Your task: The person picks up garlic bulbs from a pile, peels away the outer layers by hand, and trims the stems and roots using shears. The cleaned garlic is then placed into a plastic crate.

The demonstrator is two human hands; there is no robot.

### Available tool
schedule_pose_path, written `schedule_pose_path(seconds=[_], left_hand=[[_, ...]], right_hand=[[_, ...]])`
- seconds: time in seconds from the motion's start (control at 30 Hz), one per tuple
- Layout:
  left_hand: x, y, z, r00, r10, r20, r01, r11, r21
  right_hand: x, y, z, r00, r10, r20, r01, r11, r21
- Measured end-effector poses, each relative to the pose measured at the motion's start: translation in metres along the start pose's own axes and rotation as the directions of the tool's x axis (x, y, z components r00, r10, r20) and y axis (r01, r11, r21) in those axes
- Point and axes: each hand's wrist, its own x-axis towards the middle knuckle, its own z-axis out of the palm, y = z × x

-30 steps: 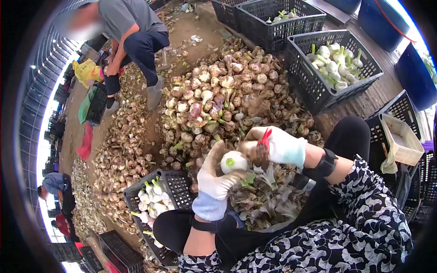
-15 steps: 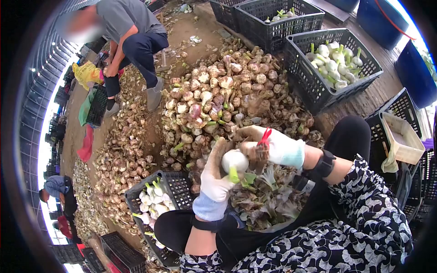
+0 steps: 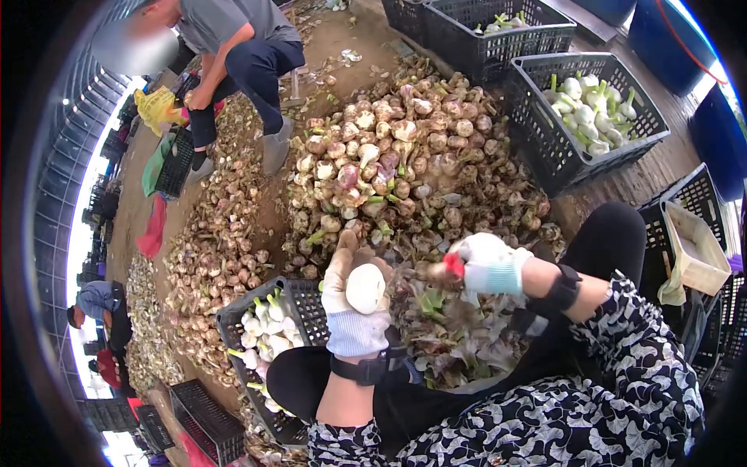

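My left hand (image 3: 342, 289), in a white glove soiled at the fingers, holds a peeled white garlic bulb (image 3: 365, 289) over my lap. My right hand (image 3: 489, 261), also gloved, is to the right, apart from the bulb. Its fingers are curled and partly blurred, and a red strip (image 3: 453, 265) shows at them; whatever they grip cannot be made out. Below both hands lies a heap of stripped skins and leaves (image 3: 459, 335). Just beyond them rises a pile of unpeeled garlic bulbs (image 3: 389, 156).
A black crate (image 3: 284, 319) with peeled garlic stands at my left knee. Another crate of peeled garlic (image 3: 545, 144) is at the upper right, near blue barrels (image 3: 720, 136). A cream tub (image 3: 692, 261) sits on the right. One person (image 3: 233, 54) sits across; another (image 3: 105, 311) bends farther left.
My right hand has moved right, away from the bulb. My left hand has shifted slightly left, and the bulb's green stem no longer shows. The view has shifted a little.
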Motion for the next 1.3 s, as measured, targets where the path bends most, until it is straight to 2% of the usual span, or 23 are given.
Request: schedule_pose_path(seconds=[0.07, 0.13, 0.2, 0.27, 0.33, 0.37, 0.4, 0.43, 0.47, 0.5, 0.53, 0.57, 0.6, 0.7, 0.8, 0.87, 0.93, 1.0, 1.07, 1.1, 1.13, 1.2, 1.3], left_hand=[[0.001, 0.002, 0.001, 0.992, -0.123, -0.037, 0.117, 0.984, -0.137], [-0.001, 0.004, 0.001, 0.989, -0.149, 0.004, 0.148, 0.976, -0.158], [-0.004, -0.002, 0.005, 0.995, -0.078, 0.069, 0.083, 0.994, -0.07], [-0.005, -0.01, 0.006, 0.983, -0.173, 0.065, 0.172, 0.985, 0.028], [-0.003, -0.024, 0.022, 0.994, -0.064, -0.092, 0.074, 0.992, 0.105], [-0.004, -0.023, 0.025, 0.972, -0.162, -0.172, 0.175, 0.983, 0.059], [-0.003, -0.02, 0.022, 0.998, 0.023, 0.05, -0.032, 0.983, 0.179], [0.003, -0.023, 0.009, 0.976, 0.209, 0.06, -0.215, 0.892, 0.397], [0.008, -0.025, -0.006, 0.922, 0.374, 0.103, -0.358, 0.719, 0.595], [0.011, -0.018, -0.008, 0.949, 0.309, -0.057, -0.264, 0.883, 0.389], [0.003, -0.013, -0.023, 0.908, 0.395, 0.14, -0.347, 0.521, 0.78], [0.001, -0.003, -0.015, 0.963, 0.242, -0.116, -0.146, 0.836, 0.529], [0.001, 0.008, -0.002, 0.957, -0.004, -0.29, 0.05, 0.987, 0.153], [0.0, 0.008, -0.001, 0.986, 0.101, -0.133, -0.082, 0.986, 0.145], [0.003, 0.003, -0.006, 0.981, 0.159, -0.108, -0.129, 0.961, 0.243], [0.002, 0.006, 0.002, 0.97, 0.095, -0.223, -0.053, 0.981, 0.186], [0.005, 0.002, 0.001, 0.974, 0.117, -0.194, -0.07, 0.97, 0.235], [0.007, -0.003, -0.002, 0.992, 0.017, -0.129, 0.011, 0.976, 0.219], [0.009, -0.008, 0.001, 0.99, -0.045, -0.131, 0.078, 0.963, 0.258], [0.011, -0.008, 0.008, 0.984, -0.05, -0.171, 0.097, 0.957, 0.274], [0.012, -0.007, 0.012, 0.975, -0.069, -0.212, 0.132, 0.946, 0.296], [0.017, -0.012, 0.005, 0.978, -0.113, -0.178, 0.157, 0.954, 0.254], [0.021, -0.016, 0.008, 0.983, -0.104, -0.152, 0.15, 0.93, 0.336]], right_hand=[[-0.006, -0.009, -0.002, 0.961, 0.043, -0.272, -0.156, 0.898, -0.411], [-0.001, -0.013, -0.015, 0.93, -0.157, -0.333, 0.147, 0.988, -0.055], [-0.008, -0.042, -0.018, 0.935, -0.095, -0.341, 0.248, 0.863, 0.44], [-0.008, -0.057, -0.005, 0.908, -0.276, -0.316, 0.4, 0.795, 0.455], [0.006, -0.041, 0.043, 0.883, -0.235, -0.406, 0.406, 0.817, 0.409], [0.007, -0.035, 0.037, 0.914, -0.172, -0.369, 0.346, 0.806, 0.48], [0.013, -0.02, 0.034, 0.902, -0.046, -0.429, 0.242, 0.877, 0.414], [0.007, -0.016, 0.002, 0.949, 0.227, -0.219, -0.083, 0.849, 0.522], [0.005, -0.01, -0.014, 0.894, 0.277, -0.352, 0.143, 0.568, 0.811], [0.002, 0.018, -0.032, 0.864, 0.224, -0.45, 0.233, 0.614, 0.754], [0.004, 0.063, -0.045, 0.78, 0.003, -0.625, 0.411, 0.751, 0.517], [0.004, 0.102, -0.066, 0.62, -0.054, -0.783, 0.303, 0.936, 0.176], [0.004, 0.105, -0.063, 0.632, -0.047, -0.773, 0.287, 0.941, 0.177], [0.003, 0.106, -0.053, 0.761, 0.277, -0.586, -0.086, 0.939, 0.333], [0.004, 0.108, -0.049, 0.733, 0.578, -0.359, -0.439, 0.805, 0.4], [0.026, 0.187, 0.003, 0.732, 0.516, -0.444, -0.615, 0.782, -0.106], [0.031, 0.186, 0.026, 0.705, 0.628, -0.33, -0.687, 0.719, -0.1], [0.032, 0.178, 0.059, 0.566, 0.819, -0.094, -0.823, 0.556, -0.114], [0.042, 0.238, 0.111, 0.566, 0.653, -0.504, -0.701, 0.703, 0.123], [0.043, 0.235, 0.111, 0.536, 0.686, -0.492, -0.628, 0.714, 0.311], [0.053, 0.235, 0.11, 0.497, 0.711, -0.496, -0.722, 0.657, 0.218], [0.055, 0.213, 0.083, 0.67, 0.594, -0.446, -0.652, 0.758, 0.03], [0.059, 0.163, 0.018, 0.854, 0.423, -0.302, -0.418, 0.904, 0.085]])
